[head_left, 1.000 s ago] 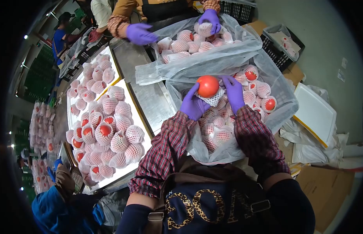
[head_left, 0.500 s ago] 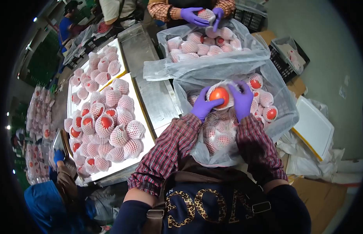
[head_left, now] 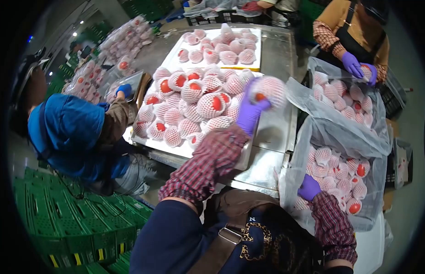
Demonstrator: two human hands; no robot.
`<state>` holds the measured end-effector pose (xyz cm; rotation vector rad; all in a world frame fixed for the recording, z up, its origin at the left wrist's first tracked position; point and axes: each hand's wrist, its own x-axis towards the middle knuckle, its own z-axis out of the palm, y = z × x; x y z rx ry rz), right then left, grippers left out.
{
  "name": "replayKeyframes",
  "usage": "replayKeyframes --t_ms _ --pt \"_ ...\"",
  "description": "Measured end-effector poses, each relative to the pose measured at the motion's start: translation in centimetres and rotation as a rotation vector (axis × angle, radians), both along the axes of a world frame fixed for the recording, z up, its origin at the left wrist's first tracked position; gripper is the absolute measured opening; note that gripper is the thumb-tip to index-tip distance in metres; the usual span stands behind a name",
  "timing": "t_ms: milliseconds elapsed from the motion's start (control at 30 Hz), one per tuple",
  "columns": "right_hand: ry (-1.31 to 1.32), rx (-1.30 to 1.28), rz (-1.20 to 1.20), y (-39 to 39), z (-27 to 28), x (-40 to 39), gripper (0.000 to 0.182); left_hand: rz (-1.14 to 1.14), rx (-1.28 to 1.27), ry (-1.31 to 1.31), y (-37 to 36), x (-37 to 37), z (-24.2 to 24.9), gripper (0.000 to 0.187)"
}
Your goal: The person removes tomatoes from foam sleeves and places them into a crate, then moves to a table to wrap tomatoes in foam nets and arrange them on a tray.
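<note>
My left hand [head_left: 252, 109], in a purple glove, grips a round red fruit in a white foam net [head_left: 268, 92], smeared by motion. It is over the right edge of a white foam tray [head_left: 246, 158] with many netted red fruits [head_left: 193, 91]. In the lined crate [head_left: 374, 201] to the right is my right hand [head_left: 308, 187], its fingers curled and partly hidden, touching the left side near the clear plastic liner [head_left: 300, 153]. What it grips, if anything, I cannot make out. Netted fruits [head_left: 342, 176] fill much of that crate.
Behind stands a second lined crate [head_left: 331, 119], where a co-worker's gloved hands [head_left: 358, 68] hold a netted fruit. Another tray of fruits [head_left: 221, 48] lies farther back on the metal table [head_left: 276, 132]. A person in blue [head_left: 68, 123] works at left, above green crates [head_left: 75, 223].
My view has swung left. Both hands were together on a red fruit in a foam net over the near crate; now the left is over the tray with a netted fruit, the right low in the crate.
</note>
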<state>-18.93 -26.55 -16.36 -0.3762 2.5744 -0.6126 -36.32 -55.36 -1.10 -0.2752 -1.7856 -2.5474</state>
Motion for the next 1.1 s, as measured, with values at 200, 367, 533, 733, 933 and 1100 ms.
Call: replayKeyframes --t_ms 200,367,533,733,933,1100 --pt "-0.117 0.252 0.104 1.5 -3.2 -1.0 0.050 0.864 -0.069 0.184 -22.2 -3.3 -4.5 0.064" --pt "-0.341 0.194 0.068 -0.5 -0.3 -3.0 0.051 1.026 0.010 -0.039 -33.1 -4.7 -8.1 0.063" --pt "-0.091 -0.202 -0.025 1.9 -6.6 -3.0 0.050 0.953 -0.930 -0.501 -45.7 -8.1 -17.4 0.071" --pt "-0.109 0.126 -0.117 2.9 -4.1 -3.1 0.050 1.237 -1.032 -0.042 -34.6 -4.6 -10.3 0.066" --pt "0.049 -0.688 -0.705 6.1 4.3 -5.6 0.045 0.163 -0.138 -0.086 -11.6 1.1 -0.1 0.046" --pt "0.627 -0.903 -0.773 2.8 10.9 -4.8 0.044 -0.763 0.040 -0.584 5.2 4.8 -0.6 0.054"
